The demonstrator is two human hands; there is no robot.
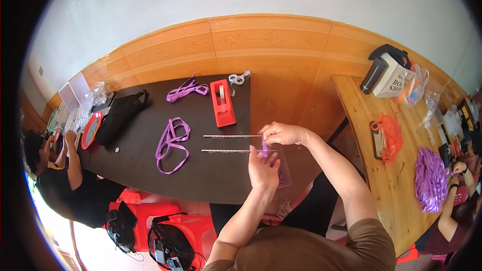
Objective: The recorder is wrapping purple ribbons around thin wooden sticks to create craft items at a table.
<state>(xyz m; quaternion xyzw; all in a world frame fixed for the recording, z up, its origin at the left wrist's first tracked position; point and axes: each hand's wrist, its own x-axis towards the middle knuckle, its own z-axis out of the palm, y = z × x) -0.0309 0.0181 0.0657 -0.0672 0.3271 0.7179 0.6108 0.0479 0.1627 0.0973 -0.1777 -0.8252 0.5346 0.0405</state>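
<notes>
- Reading the clock from the hands, the dark table point(125, 145) is stretching towards nine o'clock.
- The wooden table point(359, 120) is standing at three o'clock, and a big purple bundle point(431, 180) is sitting on it, just past three.
- Here's the red tape dispenser point(223, 105), waiting between ten and eleven.
- Plenty of supply in play: one purple ribbon point(171, 142) is looping at nine, and a second ribbon cluster point(187, 90) is lying at ten, so material seems to be remaining.
- Tight under the hands, around five, a clear tub point(287, 183) is showing purple bits inside; some pieces are apparently done, though how many is staying hidden.
- The right hand point(283, 134) is pinching a strip by the rods' outer ends; the left hand point(263, 170) is turning its palm up, fingers loosely curled, apparently gripping nothing, its thumb close by the lower rod.
- Two slender rods point(231, 136) are pointing towards nine, their right ends reaching past the table edge.
- White-handled scissors point(238, 78) are resting at eleven.
- Smallest of all, the short purple strip point(265, 147) is hanging below the right fingertips, crossing by the rods; this piece is looking unfinished, and whether it is wrapping either rod, nobody can tell.
</notes>
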